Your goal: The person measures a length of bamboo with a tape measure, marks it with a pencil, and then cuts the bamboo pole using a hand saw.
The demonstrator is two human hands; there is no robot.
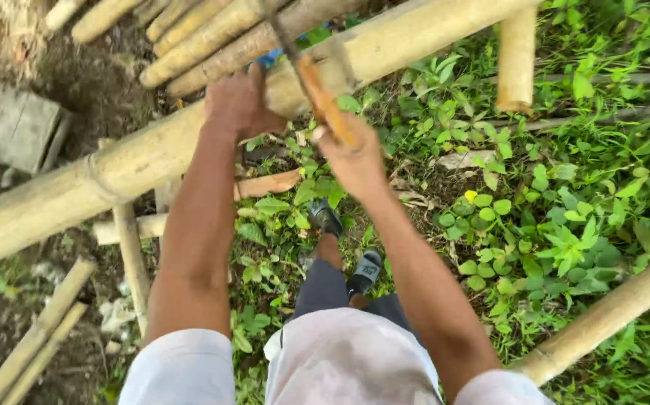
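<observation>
- Bamboo pole (152, 154): thick, pale yellow, lying slantwise across the view from lower left to upper right, raised above the ground on thinner supports.
- Left hand (241, 101): laid flat on top of the pole near its middle, palm down, fingers held together and pressing on the stem.
- Right hand (351, 157): just right of the left hand, fingers wrapped tightly round the orange wooden handle (328, 105) of a saw.
- Saw frame (306, 34): dark metal, rising from the handle over the pole; whether the blade touches the stem cannot be told.
- Cut bamboo lengths (197, 34): stacked behind the pole, upper left.
- Sandalled feet (347, 244): on leafy green ground below the pole.
</observation>
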